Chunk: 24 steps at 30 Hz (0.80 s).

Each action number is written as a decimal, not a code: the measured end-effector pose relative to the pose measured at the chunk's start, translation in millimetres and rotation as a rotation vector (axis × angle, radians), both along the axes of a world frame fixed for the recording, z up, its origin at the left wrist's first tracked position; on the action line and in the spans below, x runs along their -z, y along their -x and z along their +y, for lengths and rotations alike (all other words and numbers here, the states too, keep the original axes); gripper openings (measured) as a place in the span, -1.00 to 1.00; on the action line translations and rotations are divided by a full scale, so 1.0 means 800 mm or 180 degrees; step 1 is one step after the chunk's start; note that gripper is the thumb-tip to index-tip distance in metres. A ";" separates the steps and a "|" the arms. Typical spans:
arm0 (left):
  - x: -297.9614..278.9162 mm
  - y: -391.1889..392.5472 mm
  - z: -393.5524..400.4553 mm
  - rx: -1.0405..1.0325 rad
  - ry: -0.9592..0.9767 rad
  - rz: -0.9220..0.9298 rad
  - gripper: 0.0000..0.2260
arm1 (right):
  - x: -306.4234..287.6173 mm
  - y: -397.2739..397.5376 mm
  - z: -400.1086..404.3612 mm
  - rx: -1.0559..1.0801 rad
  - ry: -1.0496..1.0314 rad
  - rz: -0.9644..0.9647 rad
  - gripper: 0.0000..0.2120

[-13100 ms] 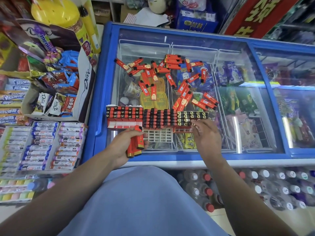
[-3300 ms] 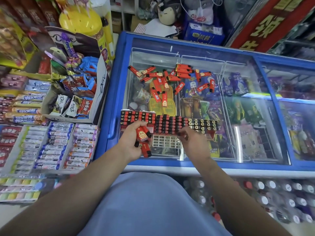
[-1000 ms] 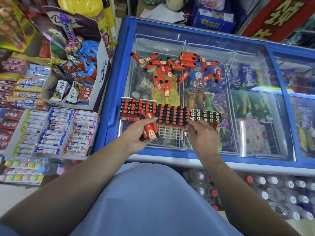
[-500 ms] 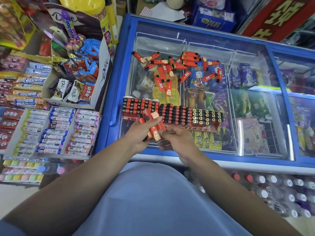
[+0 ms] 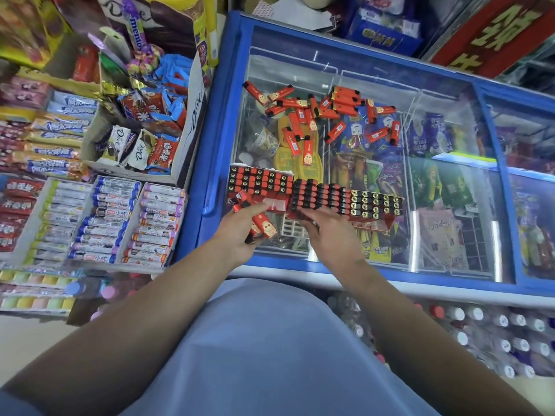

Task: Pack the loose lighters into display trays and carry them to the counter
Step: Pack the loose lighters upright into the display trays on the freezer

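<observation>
Three display trays stand in a row on the freezer's glass lid: the left tray (image 5: 259,183), the middle tray (image 5: 321,196) and the right tray (image 5: 377,204), all packed with upright lighters. Several loose red lighters (image 5: 315,115) lie scattered farther back on the glass. My left hand (image 5: 237,235) grips a bunch of red lighters (image 5: 262,226) just in front of the left tray. My right hand (image 5: 330,238) reaches the near row of the middle tray, fingertips pinched on a lighter that is mostly hidden. A white empty grid (image 5: 292,229) shows between my hands.
The blue freezer frame (image 5: 216,145) borders the glass on the left. Left of it are candy roll boxes (image 5: 132,217) and a Dove chocolate box (image 5: 141,145). Bottles (image 5: 480,331) are stacked below the freezer front. My lap fills the bottom of the view.
Half a second ago my right hand was at my left hand's bunch of lighters. It has moved up and right to the middle tray. The loose pile has shrunk since the earliest frame.
</observation>
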State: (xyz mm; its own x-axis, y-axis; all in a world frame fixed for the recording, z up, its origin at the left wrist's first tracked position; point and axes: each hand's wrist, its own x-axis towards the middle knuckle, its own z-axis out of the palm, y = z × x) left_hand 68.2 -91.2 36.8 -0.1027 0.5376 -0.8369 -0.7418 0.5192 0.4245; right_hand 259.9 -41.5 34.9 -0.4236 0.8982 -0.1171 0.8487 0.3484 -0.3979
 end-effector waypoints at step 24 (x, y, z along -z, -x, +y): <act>-0.005 0.000 0.004 0.0434 -0.0475 0.0146 -0.76 | -0.041 0.041 -0.030 0.0946 0.1598 0.1698 -0.77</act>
State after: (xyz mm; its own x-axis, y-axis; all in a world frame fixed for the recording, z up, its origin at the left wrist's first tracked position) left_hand 67.8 -88.0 40.9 -0.0565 0.6669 -0.7430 -0.6471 0.5423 0.5359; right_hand 226.7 -65.8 67.7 -0.2873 0.8761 -0.3871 0.5284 -0.1921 -0.8270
